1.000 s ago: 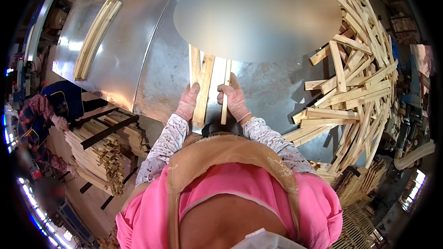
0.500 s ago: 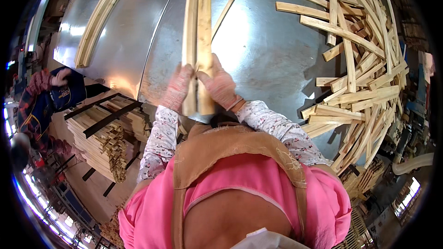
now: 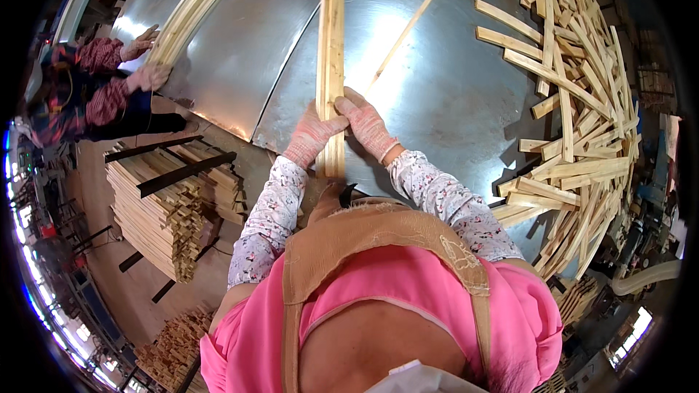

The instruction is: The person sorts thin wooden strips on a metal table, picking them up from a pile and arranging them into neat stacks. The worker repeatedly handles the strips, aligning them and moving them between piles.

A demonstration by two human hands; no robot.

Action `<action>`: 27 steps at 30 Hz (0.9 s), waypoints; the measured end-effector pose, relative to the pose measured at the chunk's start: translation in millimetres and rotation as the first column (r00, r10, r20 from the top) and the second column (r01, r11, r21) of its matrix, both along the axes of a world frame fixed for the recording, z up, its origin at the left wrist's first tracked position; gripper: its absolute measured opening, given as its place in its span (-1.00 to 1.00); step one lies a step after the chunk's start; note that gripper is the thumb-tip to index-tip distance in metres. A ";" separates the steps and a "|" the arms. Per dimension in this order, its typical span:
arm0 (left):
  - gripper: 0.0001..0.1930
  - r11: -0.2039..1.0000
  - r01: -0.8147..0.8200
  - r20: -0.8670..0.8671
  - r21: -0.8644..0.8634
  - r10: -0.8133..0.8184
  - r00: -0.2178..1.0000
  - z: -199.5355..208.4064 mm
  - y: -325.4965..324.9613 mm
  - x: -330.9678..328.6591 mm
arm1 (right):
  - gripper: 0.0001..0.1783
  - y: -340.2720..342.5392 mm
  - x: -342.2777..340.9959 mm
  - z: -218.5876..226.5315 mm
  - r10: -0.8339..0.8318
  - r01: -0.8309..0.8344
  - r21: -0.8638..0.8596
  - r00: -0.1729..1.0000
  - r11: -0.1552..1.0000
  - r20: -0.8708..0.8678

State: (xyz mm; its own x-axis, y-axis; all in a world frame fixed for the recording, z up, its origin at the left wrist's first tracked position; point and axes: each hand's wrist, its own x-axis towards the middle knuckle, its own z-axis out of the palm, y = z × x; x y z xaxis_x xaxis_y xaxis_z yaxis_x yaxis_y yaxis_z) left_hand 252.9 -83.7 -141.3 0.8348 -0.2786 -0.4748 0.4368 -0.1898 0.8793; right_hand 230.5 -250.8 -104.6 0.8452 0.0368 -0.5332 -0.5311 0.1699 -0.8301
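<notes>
Two long pale wooden strips (image 3: 332, 51) lie side by side, pressed together, pointing away from me over the metal-topped table (image 3: 451, 102). My left hand (image 3: 314, 133), in a pinkish knit glove, is closed on their left side, its thumb reaching across the top. From the right, my right hand (image 3: 366, 124), gloved alike, grips their edge with the thumb near the top face; its other fingers are partly hidden. A thin single strip (image 3: 408, 31) rests on the table to the right of the held strips.
A large jumbled pile of wooden strips (image 3: 571, 167) covers the table's right side. At far left a co-worker's gloved hands (image 3: 149, 76) touch a row of strips (image 3: 193, 11). Below the table's left edge stands a stack of strips (image 3: 153, 215) with dark metal bars (image 3: 186, 173).
The two strips, slightly apart before, now sit flush between my hands. The co-worker has moved up to the row at far left and put hands on it. The view has shifted.
</notes>
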 end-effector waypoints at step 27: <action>-0.16 0.661 -0.069 0.528 0.748 -0.528 0.665 11.5 8.0 -44.5 | -0.15 -186.0 -171.3 27.3 -0.572 0.508 -0.446 0.820 0.737 -0.012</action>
